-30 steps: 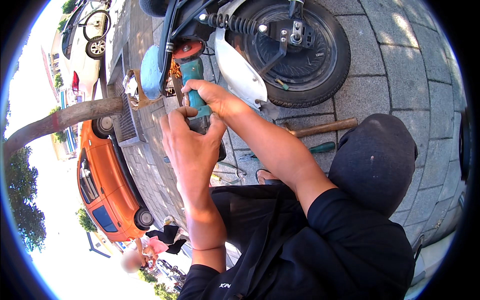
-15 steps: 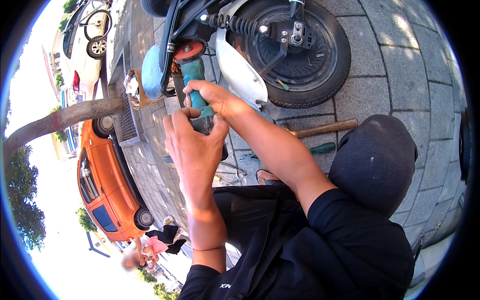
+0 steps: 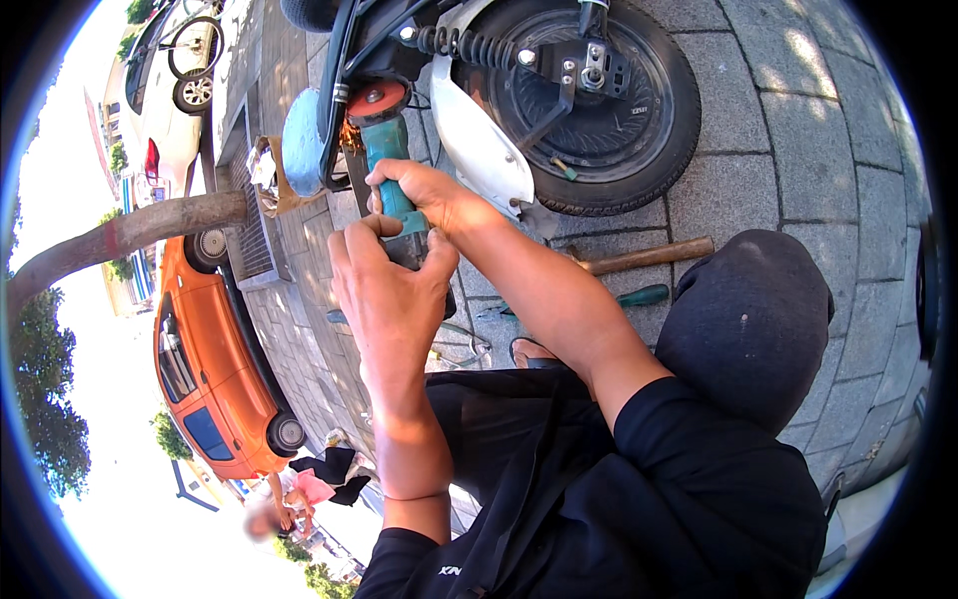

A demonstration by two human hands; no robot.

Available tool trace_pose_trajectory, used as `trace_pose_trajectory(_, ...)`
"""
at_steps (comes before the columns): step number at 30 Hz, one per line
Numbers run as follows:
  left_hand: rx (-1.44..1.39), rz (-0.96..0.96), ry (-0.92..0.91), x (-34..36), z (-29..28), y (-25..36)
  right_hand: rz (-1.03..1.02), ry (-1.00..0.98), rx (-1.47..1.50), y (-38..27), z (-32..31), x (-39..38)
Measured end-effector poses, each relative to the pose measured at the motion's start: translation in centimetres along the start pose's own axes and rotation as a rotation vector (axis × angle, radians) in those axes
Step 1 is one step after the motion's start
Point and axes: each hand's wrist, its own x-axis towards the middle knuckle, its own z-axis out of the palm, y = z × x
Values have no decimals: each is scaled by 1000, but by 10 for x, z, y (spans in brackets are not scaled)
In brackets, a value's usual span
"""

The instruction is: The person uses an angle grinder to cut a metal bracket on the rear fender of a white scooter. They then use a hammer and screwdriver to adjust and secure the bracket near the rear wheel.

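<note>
A teal angle grinder (image 3: 387, 145) with a red disc (image 3: 379, 98) is held in both hands. My right hand (image 3: 431, 192) wraps round the middle of its body. Behind it, my left hand (image 3: 384, 280) grips the dark rear end with thumb and fingers. The disc's edge is against the dark metal frame of a scooter (image 3: 335, 110), and orange sparks (image 3: 349, 138) show beside it. The exact contact point is hidden by the disc. Right of the grinder are a white fender (image 3: 479, 135) and the black rear wheel (image 3: 599, 110) with a coil shock absorber (image 3: 469, 48).
On the paving lie a wooden-handled hammer (image 3: 649, 256) and a green-handled tool (image 3: 644, 296). A cardboard box (image 3: 284, 185) stands left of the scooter. Beyond are a tree trunk (image 3: 150, 228), an orange car (image 3: 215, 369), a white car (image 3: 160, 95) and another person (image 3: 299, 494).
Brighter and more numerous sparks show beside the disc now. Both hands and the grinder keep almost the same place.
</note>
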Motion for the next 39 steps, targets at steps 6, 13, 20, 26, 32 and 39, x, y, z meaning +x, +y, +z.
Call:
trace_pose_trajectory(6,-1,-24,-14,-1,-1,-1,-33,30,-44,2,3,-2)
trace_pose_trajectory(13,-31,-24,-8,-1,-1,-3,-40,26,-57,2,3,-3)
trace_pose_trajectory(20,-53,-27,-7,-4,-4,-3,-35,21,-59,2,5,-5)
trace_pose_trajectory(26,-73,-33,-3,-3,-5,-6,-45,62,-84,1,14,-12)
trace_pose_trajectory(32,-61,-28,11,-2,-4,-4,-51,52,-70,1,12,-8)
trace_pose_trajectory(39,-64,-29,16,-2,-5,-5,-32,49,-60,2,12,-8)
